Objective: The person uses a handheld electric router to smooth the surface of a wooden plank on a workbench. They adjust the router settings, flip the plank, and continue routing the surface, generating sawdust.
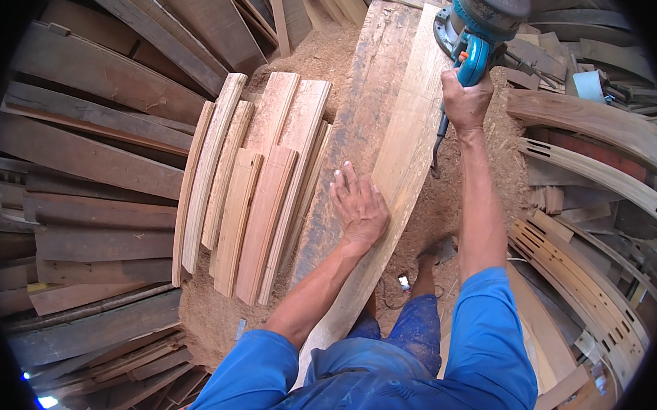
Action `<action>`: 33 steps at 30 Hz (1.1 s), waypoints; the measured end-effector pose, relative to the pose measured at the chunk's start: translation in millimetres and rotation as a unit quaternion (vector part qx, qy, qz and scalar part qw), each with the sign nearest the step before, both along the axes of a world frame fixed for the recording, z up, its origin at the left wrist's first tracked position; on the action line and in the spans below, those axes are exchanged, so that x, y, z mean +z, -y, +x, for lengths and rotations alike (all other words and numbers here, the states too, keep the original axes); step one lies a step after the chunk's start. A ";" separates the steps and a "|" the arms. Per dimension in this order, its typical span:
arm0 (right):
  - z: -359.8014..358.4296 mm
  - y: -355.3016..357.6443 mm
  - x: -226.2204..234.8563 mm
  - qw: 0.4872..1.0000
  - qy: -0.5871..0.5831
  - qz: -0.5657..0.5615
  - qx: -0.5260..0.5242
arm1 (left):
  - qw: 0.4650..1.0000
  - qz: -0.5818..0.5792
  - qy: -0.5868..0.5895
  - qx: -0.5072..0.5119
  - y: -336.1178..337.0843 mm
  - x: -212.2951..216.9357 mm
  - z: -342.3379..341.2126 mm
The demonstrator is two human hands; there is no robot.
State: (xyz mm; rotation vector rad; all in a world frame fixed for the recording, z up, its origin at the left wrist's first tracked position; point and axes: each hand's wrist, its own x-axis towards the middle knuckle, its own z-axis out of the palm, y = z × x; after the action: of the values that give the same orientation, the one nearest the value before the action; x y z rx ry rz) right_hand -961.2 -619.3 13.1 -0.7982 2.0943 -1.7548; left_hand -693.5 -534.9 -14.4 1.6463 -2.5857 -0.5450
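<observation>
My right hand is wrapped round the handle of a teal handheld router with a dark motor housing. The router's base rests at the far end of a long pale plank, by its right edge; a dark cord hangs down from the handle. My left hand lies flat with fingers spread, across the plank's left edge and the bench top beside it. This plank lies lengthwise on a worn wooden bench and runs back toward my body.
Several grooved wooden pieces lie side by side left of the bench. Stacks of dark boards fill the far left. Slotted boards and a thick curved timber are on the right. Sawdust covers the floor.
</observation>
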 end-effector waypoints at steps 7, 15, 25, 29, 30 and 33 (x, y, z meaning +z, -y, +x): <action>-29.1 28.6 -12.2 0.996 -0.077 -0.040 -0.018 | 1.000 0.017 -0.010 0.012 -0.9 0.3 1.5; -60.4 37.4 -9.9 0.995 -0.095 0.005 -0.012 | 1.000 0.025 -0.003 0.012 2.6 -0.4 -1.9; 115.5 -113.1 15.3 0.999 0.002 0.015 0.038 | 0.998 -0.062 0.003 0.017 0.3 -8.8 -1.1; 174.4 -154.3 15.1 0.999 0.027 0.031 0.032 | 0.997 -0.076 -0.009 0.011 2.3 -9.0 -0.8; 179.4 -156.0 18.0 0.999 0.017 0.034 0.034 | 0.997 -0.077 -0.012 0.007 1.5 -9.1 0.2; 177.8 -149.4 22.2 0.998 0.058 0.036 0.000 | 0.997 -0.077 -0.019 0.006 1.3 -9.3 0.9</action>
State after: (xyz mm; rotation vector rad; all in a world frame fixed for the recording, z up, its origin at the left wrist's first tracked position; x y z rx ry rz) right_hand -783.4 -469.8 35.3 -0.6610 2.0677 -1.6733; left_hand -692.6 -536.1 -23.7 1.5854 -2.5176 -0.3616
